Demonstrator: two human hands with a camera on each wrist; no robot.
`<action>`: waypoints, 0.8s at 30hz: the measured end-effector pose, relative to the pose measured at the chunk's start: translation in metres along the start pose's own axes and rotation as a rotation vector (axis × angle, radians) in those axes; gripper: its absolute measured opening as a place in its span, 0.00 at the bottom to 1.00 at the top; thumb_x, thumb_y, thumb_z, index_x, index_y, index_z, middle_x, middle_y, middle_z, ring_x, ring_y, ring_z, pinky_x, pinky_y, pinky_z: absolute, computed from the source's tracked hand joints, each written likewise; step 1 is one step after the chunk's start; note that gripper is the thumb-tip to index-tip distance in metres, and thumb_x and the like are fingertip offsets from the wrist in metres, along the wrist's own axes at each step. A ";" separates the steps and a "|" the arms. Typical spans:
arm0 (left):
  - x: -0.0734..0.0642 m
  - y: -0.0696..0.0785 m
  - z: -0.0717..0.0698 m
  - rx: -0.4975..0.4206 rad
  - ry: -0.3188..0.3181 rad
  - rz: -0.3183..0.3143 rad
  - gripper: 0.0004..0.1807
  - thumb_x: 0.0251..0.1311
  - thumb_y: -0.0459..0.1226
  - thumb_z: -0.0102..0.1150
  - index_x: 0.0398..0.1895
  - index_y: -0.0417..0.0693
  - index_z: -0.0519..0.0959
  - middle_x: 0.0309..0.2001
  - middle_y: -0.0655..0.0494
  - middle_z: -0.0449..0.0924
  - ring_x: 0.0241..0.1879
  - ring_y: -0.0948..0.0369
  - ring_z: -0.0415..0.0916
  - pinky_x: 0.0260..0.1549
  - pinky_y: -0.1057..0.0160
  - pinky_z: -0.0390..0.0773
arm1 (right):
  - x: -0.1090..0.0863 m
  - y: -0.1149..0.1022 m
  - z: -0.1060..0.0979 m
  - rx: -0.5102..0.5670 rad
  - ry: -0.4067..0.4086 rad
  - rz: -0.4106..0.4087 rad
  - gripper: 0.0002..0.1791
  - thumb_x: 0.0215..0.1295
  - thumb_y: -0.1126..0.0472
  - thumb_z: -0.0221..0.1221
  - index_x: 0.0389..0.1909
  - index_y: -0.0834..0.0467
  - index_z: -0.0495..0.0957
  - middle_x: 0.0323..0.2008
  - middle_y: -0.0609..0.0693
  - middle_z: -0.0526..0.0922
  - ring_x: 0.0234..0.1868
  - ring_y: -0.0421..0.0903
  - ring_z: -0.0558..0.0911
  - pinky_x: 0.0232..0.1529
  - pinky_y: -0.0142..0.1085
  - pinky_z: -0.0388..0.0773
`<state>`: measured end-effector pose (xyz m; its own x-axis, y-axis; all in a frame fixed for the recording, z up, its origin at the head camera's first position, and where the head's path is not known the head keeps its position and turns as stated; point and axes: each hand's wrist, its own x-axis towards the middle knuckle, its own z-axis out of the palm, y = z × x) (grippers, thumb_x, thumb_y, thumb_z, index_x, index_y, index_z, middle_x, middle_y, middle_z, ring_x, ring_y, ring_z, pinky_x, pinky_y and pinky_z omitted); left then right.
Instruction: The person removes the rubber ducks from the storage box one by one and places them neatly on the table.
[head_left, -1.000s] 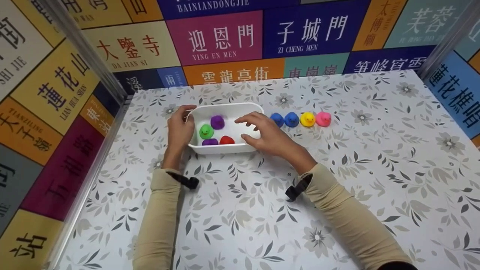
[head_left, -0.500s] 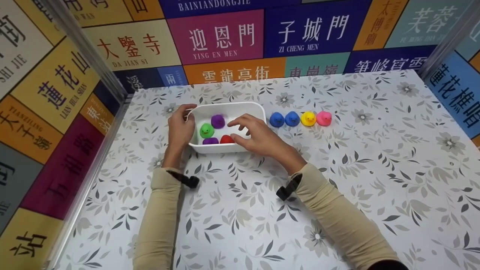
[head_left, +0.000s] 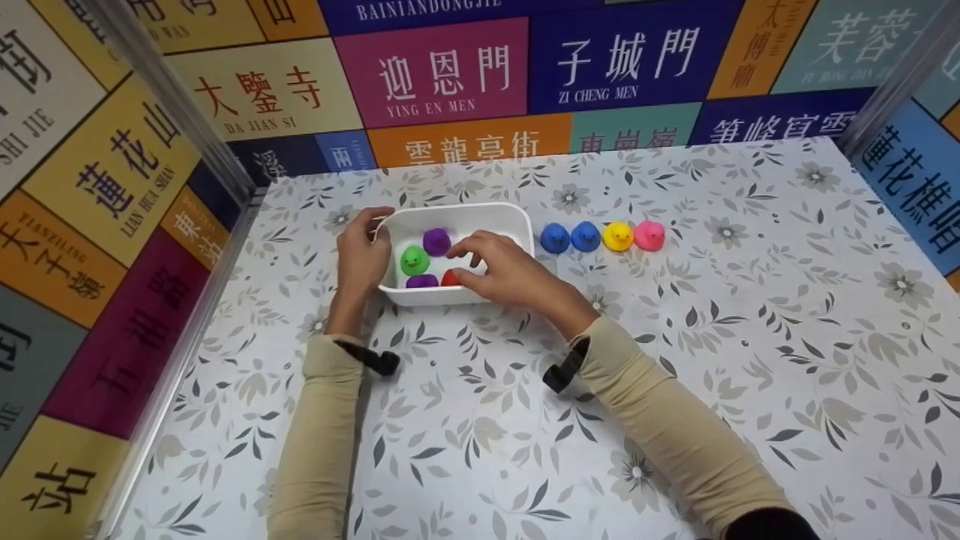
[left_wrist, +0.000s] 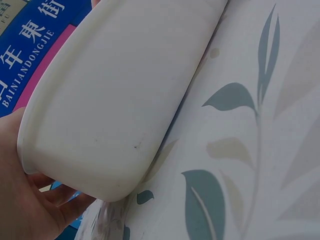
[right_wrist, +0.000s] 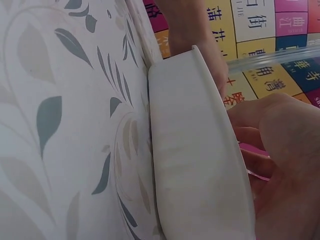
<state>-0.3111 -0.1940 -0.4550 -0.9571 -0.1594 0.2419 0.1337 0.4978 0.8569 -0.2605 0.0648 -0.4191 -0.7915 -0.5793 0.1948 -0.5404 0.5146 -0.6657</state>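
A white plastic tub (head_left: 442, 297) stands on the table, holding small rubber ducks: a green duck (head_left: 414, 260), a purple duck (head_left: 436, 241), a second purple one partly behind the near wall, and a red duck (head_left: 449, 278). My left hand (head_left: 360, 255) grips the tub's left end, thumb at the rim and fingers around the outside; in the left wrist view those fingers curve along the tub's end wall. My right hand (head_left: 501, 268) reaches over the near rim with fingers spread apart from the thumb. Its thumb overlaps the red duck, and nothing shows between its fingers.
Right of the tub, a row of ducks sits on the table: two blue ducks (head_left: 570, 238), a yellow duck (head_left: 618, 236) and a pink duck (head_left: 649, 235). The floral tabletop (head_left: 480, 420) ends at printed panels (head_left: 442, 71) behind and at both sides.
My right hand has moved left over the tub, from its right end to the red duck. My left hand has kept its place on the tub's left end.
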 end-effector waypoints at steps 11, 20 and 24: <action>-0.002 0.000 0.001 -0.002 0.001 0.006 0.19 0.76 0.30 0.52 0.64 0.46 0.84 0.59 0.44 0.89 0.57 0.52 0.86 0.58 0.53 0.82 | 0.013 0.000 0.005 -0.052 -0.086 0.022 0.17 0.78 0.57 0.60 0.59 0.61 0.87 0.55 0.55 0.91 0.53 0.54 0.88 0.59 0.47 0.83; 0.000 0.000 0.001 0.012 -0.003 -0.010 0.20 0.75 0.31 0.51 0.64 0.48 0.84 0.60 0.47 0.89 0.57 0.54 0.86 0.58 0.54 0.82 | 0.011 0.000 0.008 -0.093 -0.121 -0.030 0.21 0.84 0.47 0.55 0.41 0.55 0.92 0.46 0.49 0.90 0.47 0.46 0.84 0.54 0.45 0.80; 0.001 -0.001 0.000 0.016 -0.004 -0.007 0.20 0.75 0.31 0.51 0.65 0.48 0.84 0.60 0.47 0.89 0.57 0.54 0.86 0.58 0.54 0.83 | 0.012 0.000 0.008 -0.088 -0.124 -0.059 0.26 0.84 0.47 0.55 0.27 0.57 0.84 0.38 0.51 0.85 0.41 0.47 0.80 0.47 0.43 0.76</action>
<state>-0.3121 -0.1946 -0.4560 -0.9591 -0.1592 0.2343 0.1232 0.5103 0.8511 -0.2678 0.0528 -0.4230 -0.7192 -0.6810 0.1380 -0.6125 0.5275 -0.5888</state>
